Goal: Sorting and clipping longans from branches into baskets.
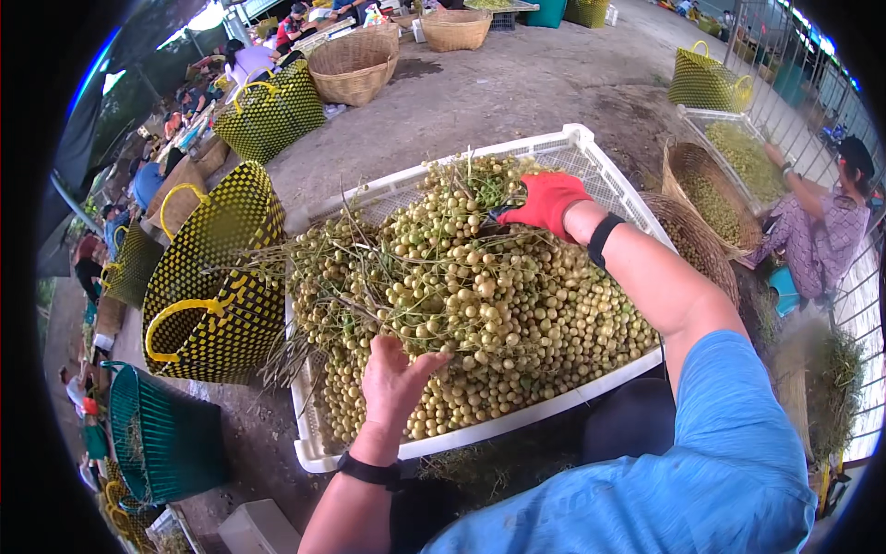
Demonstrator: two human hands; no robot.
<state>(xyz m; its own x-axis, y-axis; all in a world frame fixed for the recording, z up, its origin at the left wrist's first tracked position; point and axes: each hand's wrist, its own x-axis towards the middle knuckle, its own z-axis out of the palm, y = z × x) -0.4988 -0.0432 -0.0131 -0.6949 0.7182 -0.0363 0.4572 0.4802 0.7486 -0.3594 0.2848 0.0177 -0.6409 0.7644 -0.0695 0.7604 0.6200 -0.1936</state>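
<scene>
Before me a shallow white plastic mesh tray (616,173) holds a deep heap of loose, small round yellowish fruits (588,305). On the heap lies a big bunch of the same fruits on thin branching stems (443,277), its bare twig ends reaching past the tray's left side. My right hand (550,204), in a red glove with a dark thumb tip, has its thumb and fingers around the far end of the bunch. My bare left hand (394,381) is at the bunch's near side, thumb spread, its other fingers partly hidden among the fruits.
To the left stand a black-and-yellow woven basket (208,291) and a dark green plastic basket (166,436). At right a seated person (817,221) reaches over another fruit tray (740,152), beside wicker baskets (713,208). A wicker basket (356,66) stands farther off.
</scene>
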